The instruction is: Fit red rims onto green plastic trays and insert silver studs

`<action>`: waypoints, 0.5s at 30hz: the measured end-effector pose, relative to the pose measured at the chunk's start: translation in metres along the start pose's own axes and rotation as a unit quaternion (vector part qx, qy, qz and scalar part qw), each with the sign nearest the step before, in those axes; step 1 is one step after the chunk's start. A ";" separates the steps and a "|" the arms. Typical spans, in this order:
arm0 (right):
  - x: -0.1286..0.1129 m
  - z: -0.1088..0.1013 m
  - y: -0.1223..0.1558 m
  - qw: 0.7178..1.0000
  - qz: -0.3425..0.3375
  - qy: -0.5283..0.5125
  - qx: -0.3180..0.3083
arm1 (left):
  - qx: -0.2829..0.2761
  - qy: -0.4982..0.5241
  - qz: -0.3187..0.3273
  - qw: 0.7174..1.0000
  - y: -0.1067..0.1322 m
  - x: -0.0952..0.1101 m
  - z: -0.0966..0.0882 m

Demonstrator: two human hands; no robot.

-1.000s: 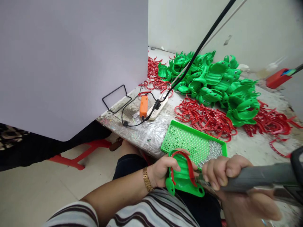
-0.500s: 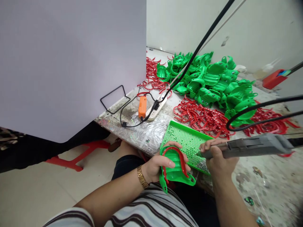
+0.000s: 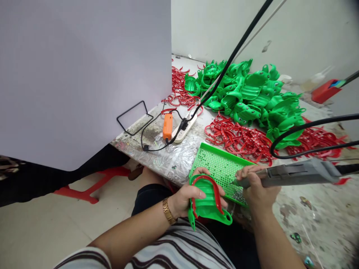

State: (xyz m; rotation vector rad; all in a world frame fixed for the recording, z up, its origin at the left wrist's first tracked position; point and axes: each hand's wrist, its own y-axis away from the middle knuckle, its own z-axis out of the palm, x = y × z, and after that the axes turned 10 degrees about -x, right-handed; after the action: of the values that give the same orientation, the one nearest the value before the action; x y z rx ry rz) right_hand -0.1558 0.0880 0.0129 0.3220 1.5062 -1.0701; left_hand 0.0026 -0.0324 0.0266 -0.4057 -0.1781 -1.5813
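My left hand point(image 3: 190, 196) grips a green plastic moulded part point(image 3: 209, 207) with a red plastic strap point(image 3: 215, 190) curved along its edge. My right hand point(image 3: 256, 188) is wrapped around a grey handheld power tool point(image 3: 297, 176) trailing a black hose point(image 3: 308, 138). The tool's tip rests just above a green perforated tray point(image 3: 218, 164), a short way right of the green part. Small metal studs point(image 3: 238, 196) lie heaped in the tray's near corner, partly behind my right hand.
Heaps of green moulded parts point(image 3: 252, 89) and red straps point(image 3: 238, 140) lie on the stained bench point(image 3: 308, 209). An orange adapter point(image 3: 167, 126) sits in a white power strip point(image 3: 183, 129). A tall pale panel point(image 3: 84, 74) stands to the left, and a co-worker's dark clothing point(image 3: 42, 183) shows below it.
Since a second ago, my right hand and the tool have risen and moved away from the green part to above the tray. My left hand has shifted the part slightly up.
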 end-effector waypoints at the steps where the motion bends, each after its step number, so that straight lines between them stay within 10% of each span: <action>1: 0.000 0.000 0.000 1.000 0.000 -0.001 -0.001 | 0.007 0.001 0.002 1.000 0.000 0.000 0.000; 15: 0.000 0.003 0.001 1.000 0.005 0.012 -0.001 | 0.033 0.008 0.005 0.999 -0.004 -0.006 -0.002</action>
State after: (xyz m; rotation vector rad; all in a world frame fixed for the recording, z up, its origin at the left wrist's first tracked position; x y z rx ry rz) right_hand -0.1531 0.0866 0.0124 0.3411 1.5260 -1.0596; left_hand -0.0016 -0.0277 0.0231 -0.3422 -0.2147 -1.5651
